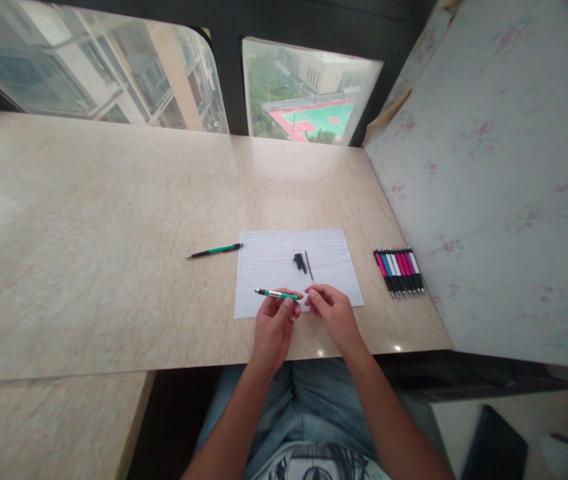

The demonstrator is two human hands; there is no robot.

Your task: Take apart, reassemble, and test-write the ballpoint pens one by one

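My left hand (pixel 278 323) is closed around a green pen barrel (pixel 275 294), held nearly level with its dark clip end to the left. Just to the right, my right hand (pixel 331 313) has its thumb and fingers pinched together near the barrel's other end. Whatever is between those fingertips is too small to make out. Both hands are over the near part of a sheet of paper (pixel 259 277) with faint writing. On the sheet, beyond my hands, lie short black pen parts (pixel 299 262) and a thin dark refill (pixel 309 265).
A green and black pen (pixel 214 251) lies left of the sheet, its right end at the paper's edge. Several pink, white, blue and purple pens (pixel 398 272) form a row at the right, near the flowered wall (pixel 489 200). Windows line the back of the marble-patterned counter (pixel 114 233).
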